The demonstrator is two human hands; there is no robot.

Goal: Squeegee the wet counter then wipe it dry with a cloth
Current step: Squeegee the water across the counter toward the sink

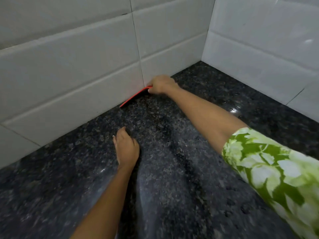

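Observation:
A dark speckled granite counter [172, 169] glistens with water and fills the lower part of the head view. My right hand [160, 84] is shut on a red squeegee [133, 98], whose blade lies along the seam where the counter meets the white tiled wall. The squeegee's handle is hidden inside my fist. My left hand [126, 148] rests on the counter nearer to me, knuckles up and fingers curled under, with nothing visible in it. No cloth is in view.
White tiled walls [72, 80] bound the counter at the back left and at the right [259, 49], meeting in a corner at the far end. Water droplets and bright reflections sit on the counter at the right.

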